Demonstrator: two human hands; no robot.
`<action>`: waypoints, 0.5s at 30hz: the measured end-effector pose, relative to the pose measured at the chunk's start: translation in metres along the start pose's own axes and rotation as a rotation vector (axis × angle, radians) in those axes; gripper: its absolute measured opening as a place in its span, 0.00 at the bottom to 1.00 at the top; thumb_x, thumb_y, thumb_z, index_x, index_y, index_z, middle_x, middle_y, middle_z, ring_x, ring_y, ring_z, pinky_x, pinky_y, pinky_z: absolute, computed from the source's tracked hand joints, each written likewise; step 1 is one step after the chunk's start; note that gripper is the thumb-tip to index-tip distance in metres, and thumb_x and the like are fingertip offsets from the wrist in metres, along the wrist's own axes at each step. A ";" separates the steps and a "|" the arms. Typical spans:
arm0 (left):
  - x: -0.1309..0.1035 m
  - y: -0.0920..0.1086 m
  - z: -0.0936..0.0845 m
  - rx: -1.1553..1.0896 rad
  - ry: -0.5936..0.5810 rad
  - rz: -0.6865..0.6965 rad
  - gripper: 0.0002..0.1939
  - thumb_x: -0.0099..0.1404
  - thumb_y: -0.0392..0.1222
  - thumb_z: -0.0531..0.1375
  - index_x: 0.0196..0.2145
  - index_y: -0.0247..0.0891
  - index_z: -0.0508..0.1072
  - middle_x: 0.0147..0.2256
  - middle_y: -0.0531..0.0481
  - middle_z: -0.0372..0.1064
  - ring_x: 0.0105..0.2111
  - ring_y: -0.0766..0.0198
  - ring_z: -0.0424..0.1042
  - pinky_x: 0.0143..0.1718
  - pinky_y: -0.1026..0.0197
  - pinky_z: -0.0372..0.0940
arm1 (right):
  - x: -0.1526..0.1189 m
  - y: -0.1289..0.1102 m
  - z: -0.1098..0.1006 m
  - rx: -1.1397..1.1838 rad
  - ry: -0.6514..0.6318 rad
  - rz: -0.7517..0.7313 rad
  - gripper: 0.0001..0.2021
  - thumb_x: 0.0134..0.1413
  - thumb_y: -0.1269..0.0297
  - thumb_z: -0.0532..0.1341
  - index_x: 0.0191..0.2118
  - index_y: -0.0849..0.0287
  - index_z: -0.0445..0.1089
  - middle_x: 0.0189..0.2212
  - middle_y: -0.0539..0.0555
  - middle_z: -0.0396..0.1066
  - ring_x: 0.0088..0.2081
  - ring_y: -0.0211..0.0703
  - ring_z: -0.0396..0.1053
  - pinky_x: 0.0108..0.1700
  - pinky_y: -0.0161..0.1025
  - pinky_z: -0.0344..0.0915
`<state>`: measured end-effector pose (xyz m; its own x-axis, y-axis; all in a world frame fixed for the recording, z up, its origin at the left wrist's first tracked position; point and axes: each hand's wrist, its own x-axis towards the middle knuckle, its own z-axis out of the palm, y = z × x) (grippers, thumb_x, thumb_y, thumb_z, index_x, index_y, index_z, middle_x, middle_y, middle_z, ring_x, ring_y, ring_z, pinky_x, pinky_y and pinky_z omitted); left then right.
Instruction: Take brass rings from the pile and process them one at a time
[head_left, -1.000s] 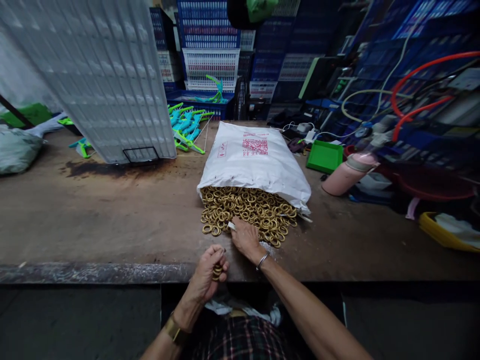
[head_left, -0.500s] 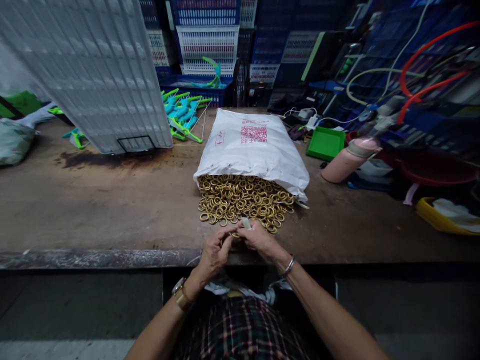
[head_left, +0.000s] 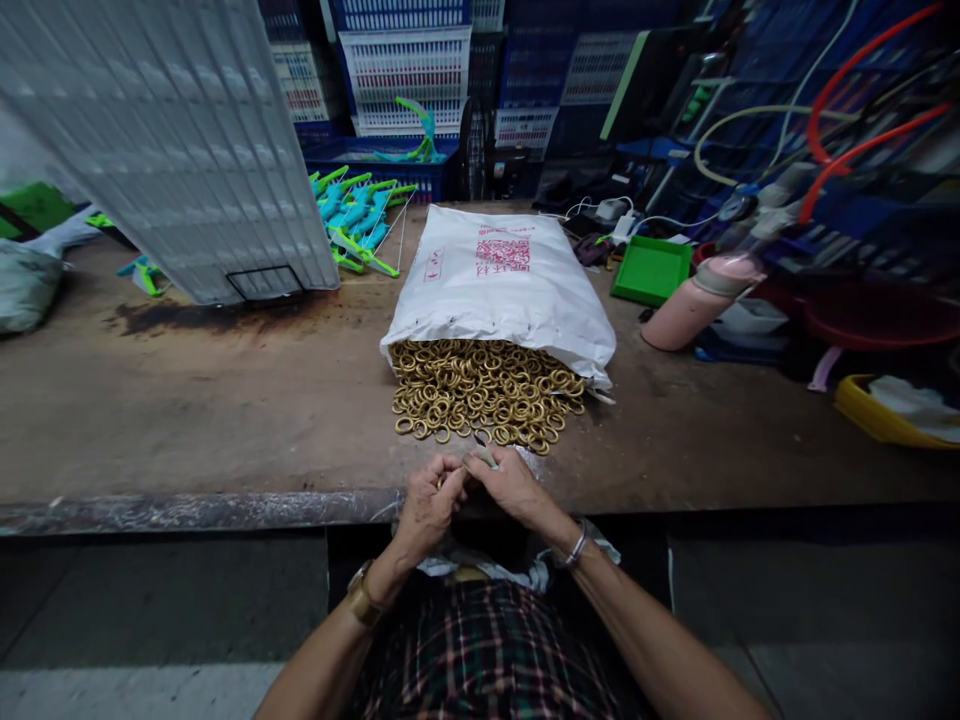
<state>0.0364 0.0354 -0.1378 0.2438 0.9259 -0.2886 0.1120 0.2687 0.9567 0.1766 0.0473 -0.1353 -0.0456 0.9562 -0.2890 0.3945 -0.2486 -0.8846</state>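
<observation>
Right hand (head_left: 514,487) pinches a small pale tool (head_left: 487,456); at its nine o'clock, left hand (head_left: 427,505) closes on a mostly hidden ring (head_left: 440,483). At twelve o'clock, loose brass-coloured rings (head_left: 487,393) spill from the white sack (head_left: 502,290) onto the table (head_left: 225,420).

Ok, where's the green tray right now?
In the head view, the green tray is on the table, to the right of the white sack, just beyond the pink bottle.
</observation>
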 end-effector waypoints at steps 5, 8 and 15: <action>-0.004 0.005 0.000 -0.179 -0.149 -0.172 0.18 0.59 0.56 0.55 0.31 0.36 0.62 0.20 0.57 0.61 0.15 0.75 0.55 0.15 0.71 0.49 | -0.004 -0.003 -0.002 0.004 -0.035 -0.032 0.14 0.49 0.56 0.52 0.20 0.60 0.58 0.18 0.45 0.55 0.24 0.33 0.53 0.26 0.32 0.49; -0.005 0.004 0.001 -0.287 -0.162 -0.176 0.17 0.58 0.55 0.56 0.31 0.37 0.61 0.22 0.57 0.61 0.15 0.75 0.55 0.14 0.72 0.48 | -0.006 -0.005 -0.004 0.022 -0.028 -0.035 0.14 0.49 0.57 0.52 0.19 0.60 0.58 0.17 0.45 0.55 0.23 0.33 0.52 0.26 0.32 0.49; -0.010 0.005 0.004 -0.388 -0.145 -0.181 0.17 0.59 0.54 0.58 0.31 0.36 0.61 0.21 0.58 0.60 0.15 0.77 0.55 0.14 0.74 0.49 | -0.005 0.000 -0.007 0.032 -0.005 -0.028 0.13 0.51 0.61 0.49 0.21 0.60 0.62 0.18 0.47 0.61 0.22 0.34 0.57 0.27 0.32 0.53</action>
<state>0.0385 0.0269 -0.1303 0.3895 0.8155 -0.4281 -0.1974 0.5279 0.8260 0.1830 0.0436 -0.1318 -0.0611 0.9622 -0.2654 0.3630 -0.2263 -0.9039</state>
